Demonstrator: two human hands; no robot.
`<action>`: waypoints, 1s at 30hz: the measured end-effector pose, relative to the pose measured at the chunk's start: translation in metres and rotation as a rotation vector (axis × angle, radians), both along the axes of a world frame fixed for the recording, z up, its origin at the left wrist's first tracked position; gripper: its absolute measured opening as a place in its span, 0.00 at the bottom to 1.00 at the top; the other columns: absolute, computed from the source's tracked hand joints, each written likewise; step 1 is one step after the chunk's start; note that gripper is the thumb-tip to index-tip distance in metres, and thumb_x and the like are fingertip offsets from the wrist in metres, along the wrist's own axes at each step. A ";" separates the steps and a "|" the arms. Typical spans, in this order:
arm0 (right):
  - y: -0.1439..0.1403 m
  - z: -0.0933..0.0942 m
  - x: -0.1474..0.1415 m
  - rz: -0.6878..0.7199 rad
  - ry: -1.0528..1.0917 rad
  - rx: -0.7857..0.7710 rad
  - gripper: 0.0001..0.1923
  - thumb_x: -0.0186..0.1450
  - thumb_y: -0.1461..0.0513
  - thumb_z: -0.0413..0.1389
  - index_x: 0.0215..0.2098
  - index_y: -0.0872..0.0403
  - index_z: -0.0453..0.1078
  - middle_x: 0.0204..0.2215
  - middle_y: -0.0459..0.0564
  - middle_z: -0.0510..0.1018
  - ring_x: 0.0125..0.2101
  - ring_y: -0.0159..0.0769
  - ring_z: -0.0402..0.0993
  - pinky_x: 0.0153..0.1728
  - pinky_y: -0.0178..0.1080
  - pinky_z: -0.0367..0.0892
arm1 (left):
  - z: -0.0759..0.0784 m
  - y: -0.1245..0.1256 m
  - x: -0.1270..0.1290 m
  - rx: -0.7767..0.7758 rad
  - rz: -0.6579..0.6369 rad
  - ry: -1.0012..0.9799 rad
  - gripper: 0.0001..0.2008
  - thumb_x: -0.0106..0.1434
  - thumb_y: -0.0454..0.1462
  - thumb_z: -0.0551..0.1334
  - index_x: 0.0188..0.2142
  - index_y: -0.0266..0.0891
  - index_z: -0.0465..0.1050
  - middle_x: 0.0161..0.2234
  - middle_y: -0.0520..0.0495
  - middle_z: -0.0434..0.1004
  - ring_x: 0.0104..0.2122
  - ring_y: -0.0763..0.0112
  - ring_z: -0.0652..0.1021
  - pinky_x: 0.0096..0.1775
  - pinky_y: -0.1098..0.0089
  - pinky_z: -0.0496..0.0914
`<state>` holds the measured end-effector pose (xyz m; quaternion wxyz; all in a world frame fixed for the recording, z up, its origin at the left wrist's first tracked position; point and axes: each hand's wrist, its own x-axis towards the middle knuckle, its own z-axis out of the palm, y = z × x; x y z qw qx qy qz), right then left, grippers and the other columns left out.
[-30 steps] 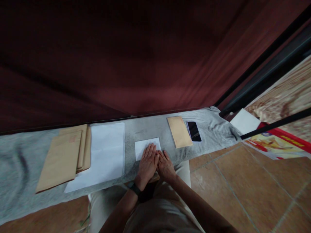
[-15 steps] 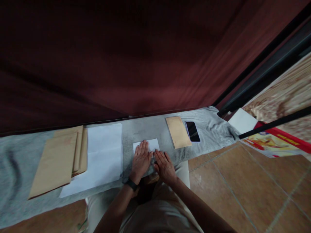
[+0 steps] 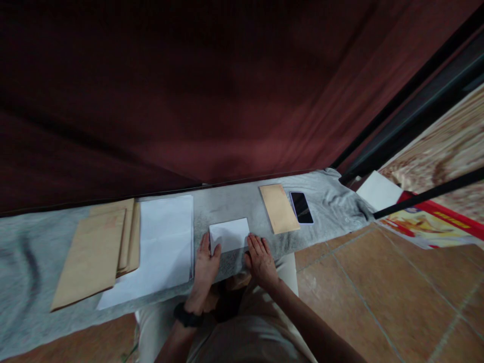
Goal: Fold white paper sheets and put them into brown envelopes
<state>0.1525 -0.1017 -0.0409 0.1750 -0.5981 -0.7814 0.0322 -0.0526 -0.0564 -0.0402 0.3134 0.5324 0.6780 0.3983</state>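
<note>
A small folded sheet of white paper (image 3: pixel 229 235) lies flat on the grey cloth in front of me. My left hand (image 3: pixel 207 267), a dark watch at its wrist, rests at the paper's left edge. Its fingers are stretched along that side and the thumb stands apart at the near-left corner. At the near-right corner of the paper is my right hand (image 3: pixel 260 259), palm down, fingers straight and side by side, with the tips touching the edge.
To the left, several brown paper envelopes (image 3: pixel 88 257) overlap a stack of large white sheets (image 3: pixel 166 247). On the right lie a single brown envelope (image 3: pixel 279 208) and a phone (image 3: pixel 301 207). A dark red curtain (image 3: pixel 227 101) hangs behind the cloth-covered surface (image 3: pixel 234 196).
My left hand has slid off the top of the folded paper to its left edge, uncovering its middle. The right hand has shifted slightly right and nearer to me.
</note>
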 end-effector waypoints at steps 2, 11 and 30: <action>0.001 0.000 -0.002 -0.012 -0.005 -0.002 0.28 0.72 0.62 0.50 0.69 0.62 0.58 0.66 0.60 0.66 0.66 0.48 0.60 0.67 0.53 0.52 | 0.005 0.007 0.001 -0.058 0.068 -0.149 0.28 0.60 0.41 0.64 0.59 0.39 0.69 0.55 0.39 0.77 0.56 0.54 0.76 0.59 0.53 0.68; 0.010 0.014 -0.013 0.013 0.113 0.027 0.30 0.70 0.63 0.51 0.70 0.59 0.58 0.66 0.59 0.65 0.64 0.49 0.62 0.66 0.53 0.55 | 0.057 0.004 0.021 -0.156 0.160 -0.697 0.29 0.51 0.38 0.70 0.54 0.40 0.73 0.37 0.48 0.81 0.35 0.66 0.79 0.39 0.65 0.74; 0.026 0.012 -0.026 -0.215 1.323 -0.785 0.27 0.74 0.47 0.42 0.41 0.56 0.75 0.33 0.58 0.83 0.33 0.43 0.83 0.35 0.47 0.77 | 0.022 0.007 0.015 -0.212 -0.022 -0.380 0.40 0.57 0.40 0.64 0.68 0.36 0.56 0.26 0.55 0.74 0.25 0.68 0.75 0.32 0.66 0.71</action>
